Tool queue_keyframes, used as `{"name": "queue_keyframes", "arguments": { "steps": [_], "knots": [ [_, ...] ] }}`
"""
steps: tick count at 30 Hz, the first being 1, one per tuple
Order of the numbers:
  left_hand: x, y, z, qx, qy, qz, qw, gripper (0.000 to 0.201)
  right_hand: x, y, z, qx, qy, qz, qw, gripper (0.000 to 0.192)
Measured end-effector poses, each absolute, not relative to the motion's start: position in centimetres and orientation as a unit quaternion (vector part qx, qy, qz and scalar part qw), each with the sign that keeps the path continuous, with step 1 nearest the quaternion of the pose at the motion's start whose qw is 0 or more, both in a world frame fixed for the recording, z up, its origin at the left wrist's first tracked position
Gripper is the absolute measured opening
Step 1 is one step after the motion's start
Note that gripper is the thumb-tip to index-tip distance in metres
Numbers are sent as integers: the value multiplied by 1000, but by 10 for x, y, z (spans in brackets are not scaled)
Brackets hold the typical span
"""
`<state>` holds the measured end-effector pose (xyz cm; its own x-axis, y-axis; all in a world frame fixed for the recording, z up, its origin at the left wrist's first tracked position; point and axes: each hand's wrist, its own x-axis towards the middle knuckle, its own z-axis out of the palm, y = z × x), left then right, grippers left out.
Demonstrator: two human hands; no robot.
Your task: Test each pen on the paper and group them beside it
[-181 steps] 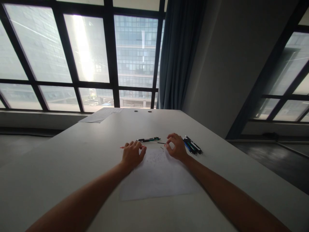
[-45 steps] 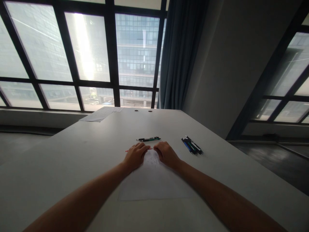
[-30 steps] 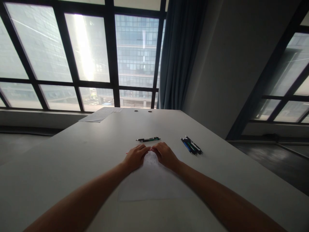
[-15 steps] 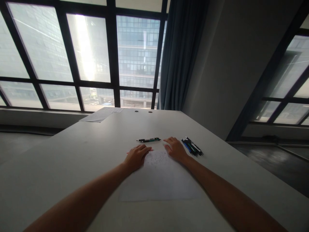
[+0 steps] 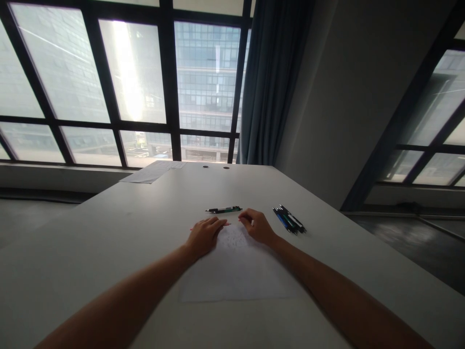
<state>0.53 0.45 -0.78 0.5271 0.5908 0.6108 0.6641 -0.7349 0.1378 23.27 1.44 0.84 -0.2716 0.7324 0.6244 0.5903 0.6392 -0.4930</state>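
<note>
My left hand [image 5: 202, 236] rests on the white table [image 5: 119, 242] at the top left corner of a white paper sheet [image 5: 236, 274], shut on a thin red pen [image 5: 227, 224] whose tip pokes out toward the right. My right hand [image 5: 256, 226] sits at the sheet's top right, a few centimetres from that tip. Its fingers are pinched on something small and pale, too small to make out. Faint scribbles [image 5: 234, 237] mark the paper between the two hands.
A green-and-black pen [image 5: 223, 210] lies just beyond my hands. A bundle of several dark and blue pens [image 5: 289, 219] lies to the right of my right hand. Loose papers [image 5: 152, 173] sit at the table's far left; windows and a curtain stand behind.
Half a second ago my right hand was spread flat further right, near the pen bundle. It has since drawn back left toward the red pen's tip with fingers pinched. My left hand stayed put.
</note>
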Motion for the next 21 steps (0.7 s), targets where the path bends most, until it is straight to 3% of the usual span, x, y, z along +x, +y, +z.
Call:
{"name": "queue_keyframes", "arguments": {
  "steps": [6,21],
  "knots": [
    [5,5,-9,-872,-369,-315,55,30,214,0,13,-388,-790,120,460,10],
    [5,8,-12,-871,-368,-322,54,31,209,-3,8,-368,-792,71,483,11]
  ]
}}
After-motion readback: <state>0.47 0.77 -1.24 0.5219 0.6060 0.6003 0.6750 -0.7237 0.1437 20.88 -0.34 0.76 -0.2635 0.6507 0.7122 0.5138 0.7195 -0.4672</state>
